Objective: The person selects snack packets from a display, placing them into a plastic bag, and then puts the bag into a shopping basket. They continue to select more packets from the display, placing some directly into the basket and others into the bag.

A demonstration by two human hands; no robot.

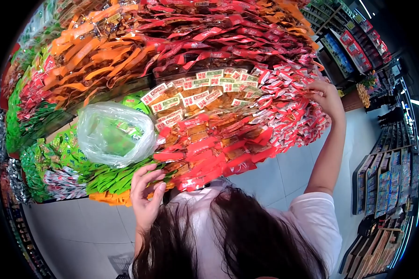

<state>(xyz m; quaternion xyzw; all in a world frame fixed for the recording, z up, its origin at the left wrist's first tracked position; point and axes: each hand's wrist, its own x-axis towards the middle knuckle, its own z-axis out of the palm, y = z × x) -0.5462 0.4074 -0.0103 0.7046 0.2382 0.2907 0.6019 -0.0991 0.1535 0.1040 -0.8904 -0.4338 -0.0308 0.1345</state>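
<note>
- Dark hair (pixel 246 232) is seen nearest the camera, hung over a white shirt (pixel 314 221).
- Red-and-white packets (pixel 286 109): small, glossy, crumpled, printed in red on white; heaped loosely at the right end of the display, with the heap edge curved round above the floor (pixel 91 221).
- Right hand (pixel 325 98) is placed over the outer side of that heap, fingers bent toward it; whether a packet is pinched cannot be told.
- Pale-labelled packets (pixel 212 90) are laid just beside the heap: clear film, brown contents, red and green print on the labels.
- Red packets (pixel 209 149) with brown contents shown through clear parts are stacked at the front edge.
- Left hand (pixel 146 188) is held by that edge, fingers curved, thumb spread away from them.
- Clear plastic bag (pixel 95 151) is set on the display, mouth gaping upward; green is seen within its outline, but whether it is inside or seen through the film cannot be told.
- Green packets (pixel 114 176) are piled in front of the bag.
- Orange packets (pixel 91 60) are banked behind.
</note>
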